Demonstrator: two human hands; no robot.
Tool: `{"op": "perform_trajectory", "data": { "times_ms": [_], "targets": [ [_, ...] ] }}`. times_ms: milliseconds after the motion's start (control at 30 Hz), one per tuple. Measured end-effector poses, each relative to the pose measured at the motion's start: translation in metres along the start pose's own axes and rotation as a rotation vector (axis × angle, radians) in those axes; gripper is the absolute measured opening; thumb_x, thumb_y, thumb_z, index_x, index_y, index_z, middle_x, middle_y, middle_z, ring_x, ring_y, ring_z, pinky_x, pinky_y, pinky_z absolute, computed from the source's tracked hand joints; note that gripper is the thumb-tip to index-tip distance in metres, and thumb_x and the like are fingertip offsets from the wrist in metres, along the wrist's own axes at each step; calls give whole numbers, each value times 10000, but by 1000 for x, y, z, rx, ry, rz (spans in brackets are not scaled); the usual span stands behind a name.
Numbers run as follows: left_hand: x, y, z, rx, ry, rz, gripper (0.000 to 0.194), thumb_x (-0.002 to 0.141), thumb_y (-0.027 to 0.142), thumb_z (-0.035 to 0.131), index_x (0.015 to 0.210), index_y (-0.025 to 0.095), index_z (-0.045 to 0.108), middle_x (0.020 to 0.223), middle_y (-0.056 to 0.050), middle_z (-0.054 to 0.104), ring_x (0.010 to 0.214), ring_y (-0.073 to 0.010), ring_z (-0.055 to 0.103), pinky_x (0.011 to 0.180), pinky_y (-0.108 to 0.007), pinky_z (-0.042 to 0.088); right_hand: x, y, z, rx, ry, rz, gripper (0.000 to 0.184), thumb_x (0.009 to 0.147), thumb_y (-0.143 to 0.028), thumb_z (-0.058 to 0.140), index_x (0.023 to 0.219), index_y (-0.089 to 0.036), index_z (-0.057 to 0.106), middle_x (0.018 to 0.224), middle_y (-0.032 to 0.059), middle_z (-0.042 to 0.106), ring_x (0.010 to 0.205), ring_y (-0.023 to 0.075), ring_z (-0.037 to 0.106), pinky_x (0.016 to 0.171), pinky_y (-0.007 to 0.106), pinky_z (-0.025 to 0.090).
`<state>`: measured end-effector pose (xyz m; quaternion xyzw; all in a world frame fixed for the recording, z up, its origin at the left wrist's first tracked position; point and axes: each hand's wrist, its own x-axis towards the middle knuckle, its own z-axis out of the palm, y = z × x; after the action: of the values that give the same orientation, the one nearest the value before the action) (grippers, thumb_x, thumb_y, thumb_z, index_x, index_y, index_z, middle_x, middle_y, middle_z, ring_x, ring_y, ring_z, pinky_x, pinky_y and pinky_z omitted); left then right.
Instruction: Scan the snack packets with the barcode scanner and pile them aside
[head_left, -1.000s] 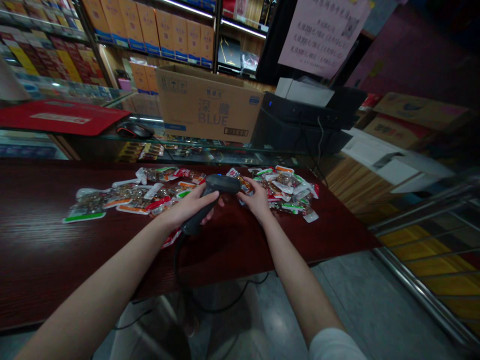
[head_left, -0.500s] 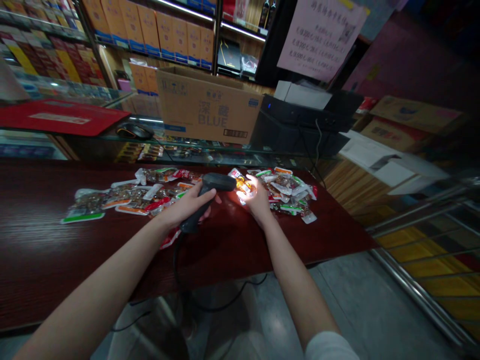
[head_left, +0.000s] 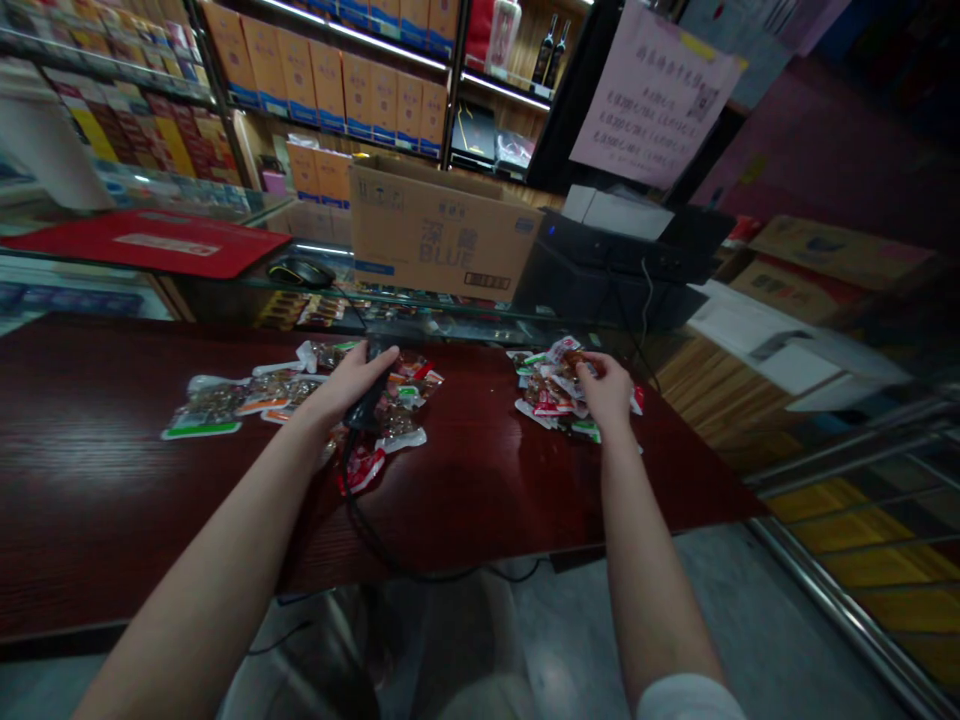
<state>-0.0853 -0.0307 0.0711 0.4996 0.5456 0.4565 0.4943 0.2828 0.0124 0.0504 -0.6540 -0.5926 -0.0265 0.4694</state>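
My left hand [head_left: 346,386] is wrapped around a black handheld barcode scanner [head_left: 365,410], whose cable hangs down toward the table's front edge. Under and around it lie small snack packets [head_left: 206,405] in clear, red, green and orange wrapping, spread across the left and middle of the table. On the right, my right hand [head_left: 611,392] has its thumb and fingers closed on a snack packet [head_left: 573,357] with brownish contents. That packet is at the top of a second heap of packets [head_left: 553,395]. The hand partly covers the heap.
Behind the dark red wooden table [head_left: 465,490] runs a glass counter with an open cardboard box [head_left: 442,235], a black mouse [head_left: 300,271], a red mat [head_left: 150,243] and a black printer [head_left: 615,255]. A metal rail [head_left: 847,600] stands at the right.
My right hand has moved right, from in front of the scanner to the right heap, with the packet. My left hand and scanner have shifted left, and the bright scanner light no longer shows.
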Motion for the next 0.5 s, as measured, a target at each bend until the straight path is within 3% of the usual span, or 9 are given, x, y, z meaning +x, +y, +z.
{"op": "perform_trajectory", "data": {
  "times_ms": [100, 233, 367, 500],
  "targets": [
    [10, -8, -9, 71, 85, 84, 414, 707, 535, 658, 869, 173, 537, 643, -1, 612, 480, -125, 532, 437, -229, 413, -4, -6, 5, -209, -100, -17, 310, 815, -329, 527, 1010, -160, 700, 994, 135, 679, 941, 293, 568, 865, 461, 396],
    [21, -22, -13, 194, 120, 127, 463, 686, 572, 621, 873, 150, 596, 719, -27, 634, 616, -166, 571, 540, -261, 457, -10, -21, 15, -467, -89, -12, 290, 848, -324, 504, 1025, -181, 684, 1135, 148, 606, 1042, 319, 505, 892, 478, 334],
    [26, -29, -13, 263, 116, 112, 483, 685, 592, 598, 895, 157, 606, 738, -30, 639, 714, -211, 604, 667, -313, 491, 0, -13, 12, -395, -77, 17, 318, 849, -213, 431, 1089, -174, 636, 995, 132, 596, 928, 267, 535, 831, 406, 374],
    [25, -29, -12, 273, 138, 111, 522, 670, 601, 608, 925, 146, 614, 772, -46, 652, 766, -238, 616, 737, -352, 489, 15, 15, 1, -223, 86, -54, 361, 763, -92, 378, 1012, -140, 635, 930, 125, 560, 890, 239, 541, 843, 376, 403]
  ]
}}
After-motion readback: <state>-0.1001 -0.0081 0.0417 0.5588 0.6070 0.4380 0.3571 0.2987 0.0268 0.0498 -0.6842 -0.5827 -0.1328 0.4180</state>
